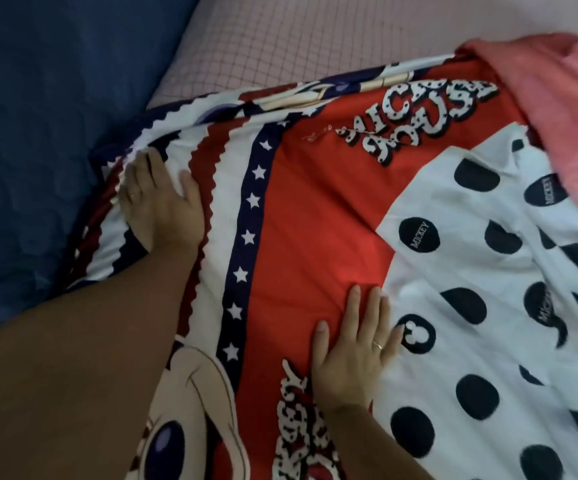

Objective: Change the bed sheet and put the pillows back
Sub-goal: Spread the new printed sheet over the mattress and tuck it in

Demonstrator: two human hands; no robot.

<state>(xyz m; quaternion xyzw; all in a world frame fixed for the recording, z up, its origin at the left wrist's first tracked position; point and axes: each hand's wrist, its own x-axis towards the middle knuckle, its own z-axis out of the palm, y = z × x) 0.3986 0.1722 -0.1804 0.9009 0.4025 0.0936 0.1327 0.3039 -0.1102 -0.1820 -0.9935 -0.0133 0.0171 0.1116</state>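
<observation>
The printed bed sheet (315,209), red with a starred navy stripe and a white field of black dots, is lying spread across the near and right part of the pink checked mattress (298,36), leaving the far part of the mattress showing. The left hand (161,202) is pressing flat on the sheet's gathered left edge, fingers straight and close together, thumb held out to the side, just beside the dark blue fabric (38,133) running along the left. The right hand (353,344) is resting palm down nearer the middle, fingers straight and only slightly parted, lying where the red band is meeting the dotted white. A coral pink cloth (540,81) is overlapping the sheet's far right corner.
</observation>
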